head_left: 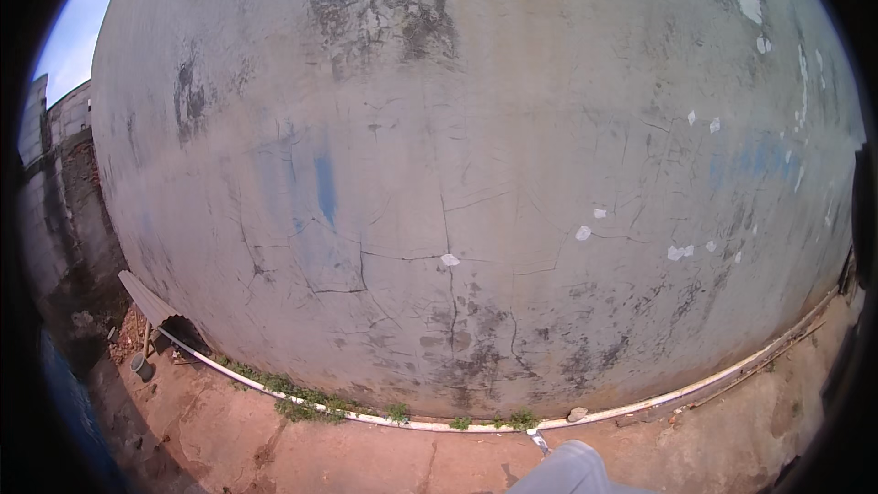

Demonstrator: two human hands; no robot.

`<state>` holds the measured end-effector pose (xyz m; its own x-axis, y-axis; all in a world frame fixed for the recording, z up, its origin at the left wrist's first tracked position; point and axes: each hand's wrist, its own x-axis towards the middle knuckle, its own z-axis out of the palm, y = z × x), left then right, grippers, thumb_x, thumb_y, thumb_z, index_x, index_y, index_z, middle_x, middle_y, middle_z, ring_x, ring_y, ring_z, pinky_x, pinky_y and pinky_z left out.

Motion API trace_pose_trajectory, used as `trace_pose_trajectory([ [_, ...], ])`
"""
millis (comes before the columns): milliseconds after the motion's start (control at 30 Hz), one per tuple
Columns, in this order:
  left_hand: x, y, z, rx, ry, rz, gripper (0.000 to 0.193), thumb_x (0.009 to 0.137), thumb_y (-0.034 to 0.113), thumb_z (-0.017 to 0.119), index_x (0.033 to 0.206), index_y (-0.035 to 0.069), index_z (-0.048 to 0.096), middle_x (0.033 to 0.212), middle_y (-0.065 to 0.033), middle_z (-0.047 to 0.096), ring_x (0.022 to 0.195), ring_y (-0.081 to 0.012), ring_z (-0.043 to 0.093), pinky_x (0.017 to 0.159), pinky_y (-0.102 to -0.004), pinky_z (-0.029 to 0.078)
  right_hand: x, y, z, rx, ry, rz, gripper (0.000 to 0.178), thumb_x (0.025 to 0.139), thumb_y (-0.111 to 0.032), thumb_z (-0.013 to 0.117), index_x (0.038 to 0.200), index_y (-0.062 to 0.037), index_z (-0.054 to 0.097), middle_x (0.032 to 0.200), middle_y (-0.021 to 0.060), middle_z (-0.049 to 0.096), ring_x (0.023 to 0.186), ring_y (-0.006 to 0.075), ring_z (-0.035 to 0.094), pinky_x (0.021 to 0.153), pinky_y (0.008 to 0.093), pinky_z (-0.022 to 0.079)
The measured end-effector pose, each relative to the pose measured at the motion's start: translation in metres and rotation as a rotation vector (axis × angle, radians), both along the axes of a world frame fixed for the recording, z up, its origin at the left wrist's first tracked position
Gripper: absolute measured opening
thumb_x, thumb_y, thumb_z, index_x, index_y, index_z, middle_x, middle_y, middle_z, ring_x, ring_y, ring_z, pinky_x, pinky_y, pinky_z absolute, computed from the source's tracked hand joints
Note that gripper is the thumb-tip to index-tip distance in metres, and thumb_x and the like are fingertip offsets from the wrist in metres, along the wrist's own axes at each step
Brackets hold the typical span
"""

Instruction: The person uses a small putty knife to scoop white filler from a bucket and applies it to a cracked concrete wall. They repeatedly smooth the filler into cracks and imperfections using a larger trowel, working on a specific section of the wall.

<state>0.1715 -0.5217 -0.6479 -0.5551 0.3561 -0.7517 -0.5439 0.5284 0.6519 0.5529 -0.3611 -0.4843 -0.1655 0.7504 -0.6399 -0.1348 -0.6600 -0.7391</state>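
Note:
Neither of my hands shows. A rounded light grey shape [572,471], which looks like cloth, rises from the lower edge right of the middle; whether it is a sleeve or something else I cannot tell. Just beyond its upper left side a small narrow thing with a white tip [540,441] sticks out near the wall's foot, too small to name. Ahead stands a large grey plastered wall [530,155] with cracks and dark stains. White patches dot it, among them a white patch [449,260] on a crack and another white patch [583,232] farther right.
A white pipe [421,424] runs along the wall's foot, with green weeds [311,402] and a stone [577,414] beside it. Reddish paved ground [347,457] lies in front. At left are a corrugated sheet [146,300], a small bucket [141,367] and a block wall [55,192].

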Motion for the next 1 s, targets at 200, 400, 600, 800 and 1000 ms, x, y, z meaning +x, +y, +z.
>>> trace_pose_trajectory([
  [200,-0.002,0.052,0.013,0.085,0.034,-0.056,0.015,0.089,0.015,0.044,0.101,0.006,0.043,0.08,-0.0118,0.055,0.058,-0.0238,0.056,0.045,-0.0349,0.046,-0.012,0.029,0.01,0.038,-0.032,0.02,0.026,0.089,-0.021,0.04,0.098,-0.0005,0.054,0.074,0.0103,0.057,0.051,0.0157,0.05,0.041,0.0288,0.042],
  [400,-0.001,0.051,0.004,0.105,0.039,-0.047,0.019,0.091,0.016,0.04,0.109,0.008,0.04,0.085,-0.0128,0.057,0.062,-0.0255,0.059,0.047,-0.036,0.05,-0.013,0.035,0.011,0.069,-0.033,0.012,0.028,0.091,-0.022,0.039,0.101,-0.0013,0.054,0.075,0.01,0.057,0.051,0.0157,0.051,0.041,0.0292,0.042],
  [600,-0.009,0.04,-0.02,0.13,0.047,0.0,0.025,0.093,0.017,0.036,0.117,0.01,0.037,0.091,-0.0137,0.059,0.066,-0.0272,0.062,0.05,-0.0372,0.054,-0.014,0.062,0.025,0.196,0.023,-0.011,0.029,0.092,-0.023,0.038,0.104,-0.002,0.054,0.076,0.0097,0.057,0.051,0.0158,0.051,0.042,0.0295,0.043],
  [800,-0.043,0.097,-0.002,0.475,0.112,0.063,0.042,0.096,0.018,0.034,0.133,0.012,0.014,0.113,-0.019,0.05,0.068,-0.0309,0.064,0.053,-0.038,0.058,-0.021,0.138,0.161,0.598,0.189,0.058,0.036,0.092,-0.021,0.037,0.12,-0.0028,0.051,0.078,0.0062,0.057,0.056,0.0123,0.052,0.044,0.0262,0.043],
  [1000,-0.073,0.171,0.271,0.962,0.289,0.048,0.049,0.098,0.025,0.037,0.137,0.007,0.013,0.13,-0.0216,0.035,0.091,-0.0335,0.061,0.063,-0.0369,0.061,-0.093,0.196,0.343,1.059,0.191,0.085,0.037,0.092,-0.017,0.048,0.125,-0.0007,0.05,0.078,-0.0001,0.053,0.058,0.0057,0.047,0.047,0.0207,0.039],
])
